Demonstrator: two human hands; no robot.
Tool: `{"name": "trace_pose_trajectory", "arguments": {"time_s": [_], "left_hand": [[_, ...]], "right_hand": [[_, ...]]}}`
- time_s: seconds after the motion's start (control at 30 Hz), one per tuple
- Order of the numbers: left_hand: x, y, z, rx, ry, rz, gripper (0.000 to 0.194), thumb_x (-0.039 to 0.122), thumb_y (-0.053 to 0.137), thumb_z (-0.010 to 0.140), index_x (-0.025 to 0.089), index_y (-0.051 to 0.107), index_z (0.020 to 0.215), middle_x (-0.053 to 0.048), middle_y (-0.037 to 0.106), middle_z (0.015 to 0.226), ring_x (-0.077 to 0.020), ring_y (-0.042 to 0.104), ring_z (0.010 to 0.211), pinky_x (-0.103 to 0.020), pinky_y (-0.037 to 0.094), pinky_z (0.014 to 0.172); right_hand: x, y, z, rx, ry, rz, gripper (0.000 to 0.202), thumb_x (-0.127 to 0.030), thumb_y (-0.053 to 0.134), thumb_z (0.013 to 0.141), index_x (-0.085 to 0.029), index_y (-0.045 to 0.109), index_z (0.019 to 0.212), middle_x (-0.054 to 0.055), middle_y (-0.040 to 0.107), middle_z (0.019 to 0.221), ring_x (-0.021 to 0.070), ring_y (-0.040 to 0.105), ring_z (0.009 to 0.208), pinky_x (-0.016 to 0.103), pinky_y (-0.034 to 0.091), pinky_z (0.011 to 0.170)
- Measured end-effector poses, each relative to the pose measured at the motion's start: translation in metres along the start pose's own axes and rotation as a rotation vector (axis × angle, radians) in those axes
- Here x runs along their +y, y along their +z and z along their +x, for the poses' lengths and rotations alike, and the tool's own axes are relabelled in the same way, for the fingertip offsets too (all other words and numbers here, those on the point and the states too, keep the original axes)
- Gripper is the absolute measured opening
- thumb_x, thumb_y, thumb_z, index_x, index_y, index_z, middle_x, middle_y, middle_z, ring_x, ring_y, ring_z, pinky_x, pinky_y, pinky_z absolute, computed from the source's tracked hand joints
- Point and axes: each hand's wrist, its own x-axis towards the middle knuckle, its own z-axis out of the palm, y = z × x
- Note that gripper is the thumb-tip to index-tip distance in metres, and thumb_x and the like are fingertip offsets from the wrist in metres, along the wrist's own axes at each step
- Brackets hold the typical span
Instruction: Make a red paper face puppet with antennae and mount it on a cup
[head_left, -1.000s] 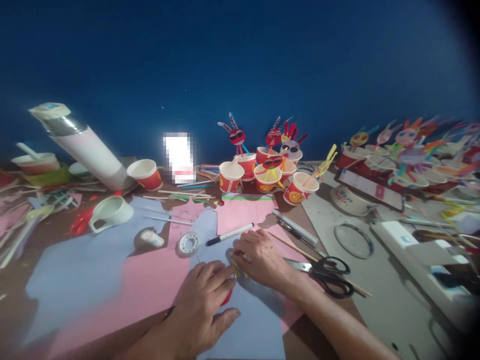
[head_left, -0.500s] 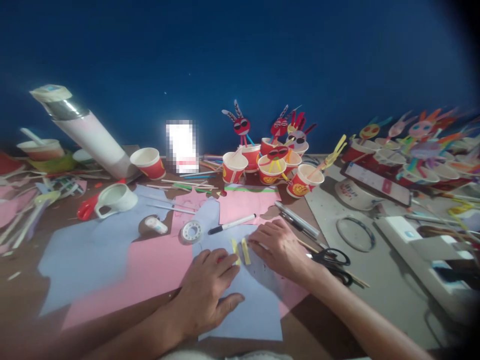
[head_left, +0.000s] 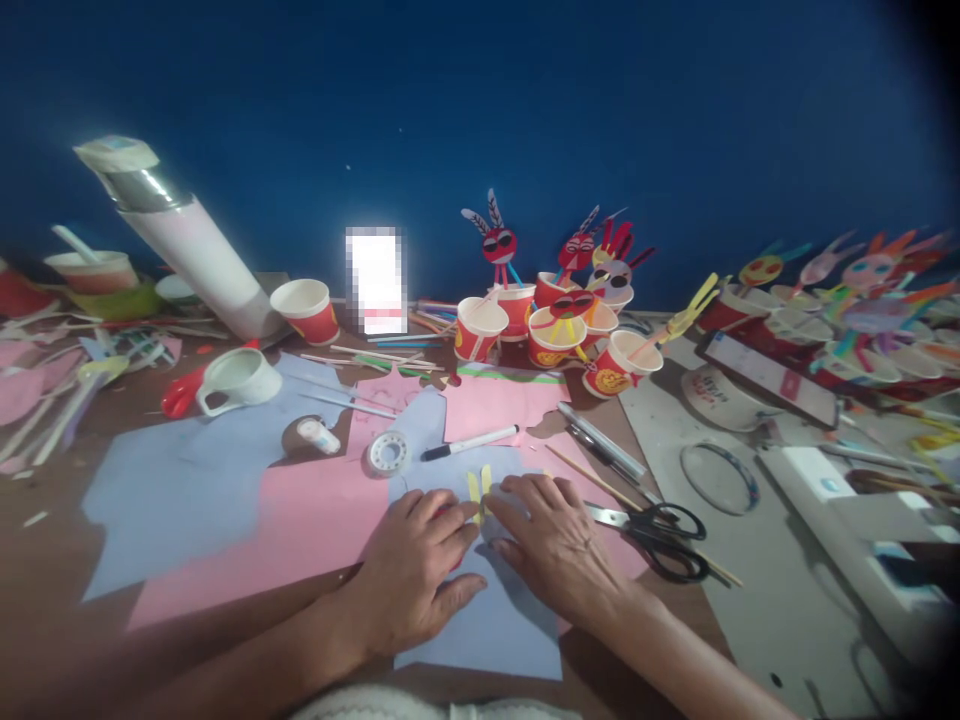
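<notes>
My left hand (head_left: 426,565) rests on a sheet of blue paper (head_left: 517,640), thumb apart and fingers lying over a small red piece (head_left: 444,511), most of it hidden. Two narrow yellow paper strips (head_left: 475,490) stand side by side in a slight V just beyond my fingertips. The fingers of my right hand (head_left: 551,535) are spread low over the paper, index fingertip touching the lower part of the right strip. Above the hands lie a marker (head_left: 471,443) and a white tape roll (head_left: 387,455).
Black-handled scissors (head_left: 660,535) and pens (head_left: 604,445) lie to the right. Paper cups (head_left: 622,365) with paper-faced figures stand behind, and a tall white flask (head_left: 199,255) leans at left. A mug (head_left: 244,380), pink paper (head_left: 315,535) and a power strip (head_left: 832,520) flank the work.
My right hand has moved down and left, nearer my left hand. The right yellow strip has shifted left, close against the other strip. The left hand has hardly moved.
</notes>
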Motion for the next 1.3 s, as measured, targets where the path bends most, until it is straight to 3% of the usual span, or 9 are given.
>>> {"name": "trace_pose_trajectory", "arguments": {"time_s": [0.4,0.57,0.7,0.93,1.3], "left_hand": [[0.002,0.000,-0.001,-0.079,-0.045,0.042,0.049,0.047,0.050,0.090,0.014,0.051,0.127,-0.011,0.051,0.136,-0.0321,0.042,0.115,-0.051,0.038,0.091],[0.000,0.004,0.000,-0.070,-0.004,0.079,0.053,0.048,0.046,0.092,0.012,0.048,0.132,-0.011,0.042,0.146,-0.0349,0.035,0.126,-0.056,0.030,0.099],[-0.004,0.001,0.002,-0.064,-0.003,0.085,0.053,0.049,0.043,0.093,0.014,0.048,0.133,-0.010,0.044,0.146,-0.0347,0.033,0.131,-0.058,0.025,0.103],[-0.015,-0.007,0.006,-0.038,0.042,0.048,0.045,0.046,0.047,0.092,0.019,0.054,0.127,-0.010,0.050,0.140,-0.0320,0.039,0.130,-0.056,0.028,0.105],[-0.023,-0.011,0.010,-0.057,0.092,-0.009,0.040,0.043,0.050,0.092,0.018,0.057,0.123,-0.010,0.055,0.136,-0.0306,0.040,0.130,-0.054,0.026,0.106]], "right_hand": [[0.006,0.009,-0.001,0.099,-0.031,0.049,0.025,-0.030,0.053,0.091,-0.023,0.061,0.114,0.008,0.062,0.111,0.0256,0.051,0.098,0.039,0.032,0.083],[0.007,0.009,-0.001,0.126,-0.042,0.072,0.027,-0.029,0.050,0.093,-0.023,0.061,0.117,0.009,0.062,0.110,0.0247,0.050,0.096,0.038,0.032,0.081],[0.007,0.008,0.000,0.112,-0.029,0.098,0.026,-0.029,0.049,0.093,-0.023,0.061,0.115,0.009,0.062,0.110,0.0247,0.050,0.096,0.038,0.032,0.080],[0.010,0.009,0.000,0.109,-0.034,0.066,0.025,-0.028,0.053,0.091,-0.023,0.062,0.114,0.008,0.062,0.109,0.0243,0.050,0.095,0.037,0.032,0.079],[0.010,0.010,0.001,0.101,-0.031,0.084,0.023,-0.025,0.054,0.090,-0.023,0.063,0.111,0.008,0.062,0.107,0.0244,0.051,0.094,0.037,0.031,0.079]]}}
